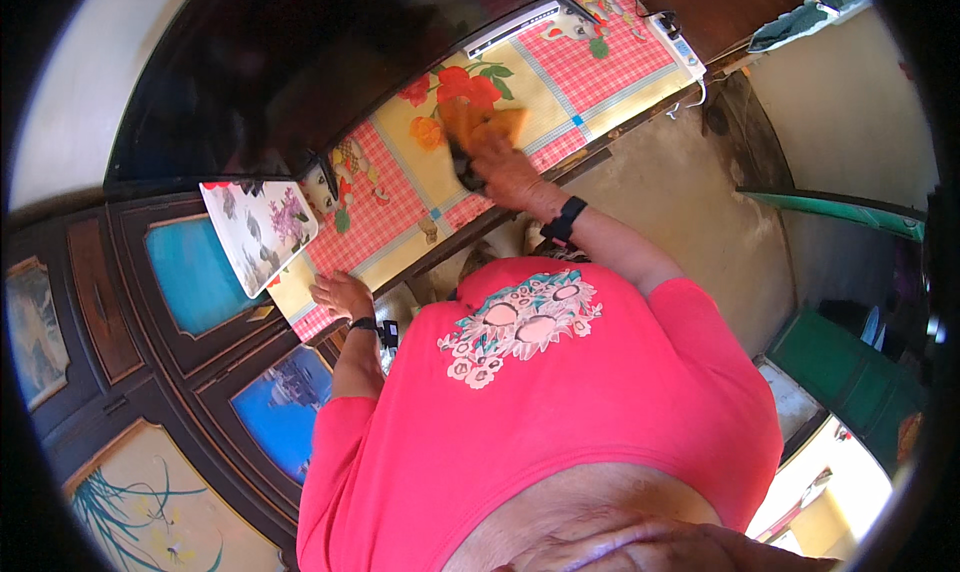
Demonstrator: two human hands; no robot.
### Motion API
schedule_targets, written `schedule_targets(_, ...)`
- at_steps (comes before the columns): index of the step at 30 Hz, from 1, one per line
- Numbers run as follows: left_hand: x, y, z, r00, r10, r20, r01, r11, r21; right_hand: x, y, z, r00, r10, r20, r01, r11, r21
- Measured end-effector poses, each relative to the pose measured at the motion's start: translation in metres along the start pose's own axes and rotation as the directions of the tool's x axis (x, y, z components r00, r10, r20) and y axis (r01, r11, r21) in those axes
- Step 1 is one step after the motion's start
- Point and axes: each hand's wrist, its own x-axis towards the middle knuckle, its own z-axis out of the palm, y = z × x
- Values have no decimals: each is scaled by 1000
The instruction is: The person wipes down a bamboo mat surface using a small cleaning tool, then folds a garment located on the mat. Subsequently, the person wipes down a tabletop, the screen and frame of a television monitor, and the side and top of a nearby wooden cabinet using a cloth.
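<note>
My right hand (504,168) presses on an orange cloth (499,126), with a dark part hanging at its left side, over the patterned tablecloth (405,231). Hand and cloth are somewhat blurred. The tablecloth has red checks, yellow panels and printed flowers. My left hand (341,294) rests on the tablecloth's near left edge, fingers apart, with nothing seen in it. Just beyond it lies a white tray with a floral print (262,234). Dark bands are on both wrists.
A large black television screen (300,69) stands along the back of the table. A white box-like device (514,28) lies by its base, and a power strip (677,45) with cables is at the right end. A dark wooden cabinet (169,362) with painted panels stands at left.
</note>
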Motion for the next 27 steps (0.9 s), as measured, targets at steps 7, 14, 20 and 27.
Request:
schedule_targets(7, -23, -7, -4, 1000, -4, 10, 5, 1000, -19, 16, 20, 8, 990, -97, -97, 99, 995, 15)
schedule_targets(14, -29, 6, -17, 999, -14, 40, 13, 1000, 17, 19, 163, -4, 866, 408, -289, -479, 843, -246)
schedule_targets(20, -29, -5, -25, 995, -74, 63, 75, 997, -6, 39, 71, -5, 792, 551, -264, -575, 818, -19)
schedule_targets(27, -24, -21, -22, 998, -10, 63, 11, 1000, -21, 17, -93, 72, 977, -215, -3, 215, 976, -30)
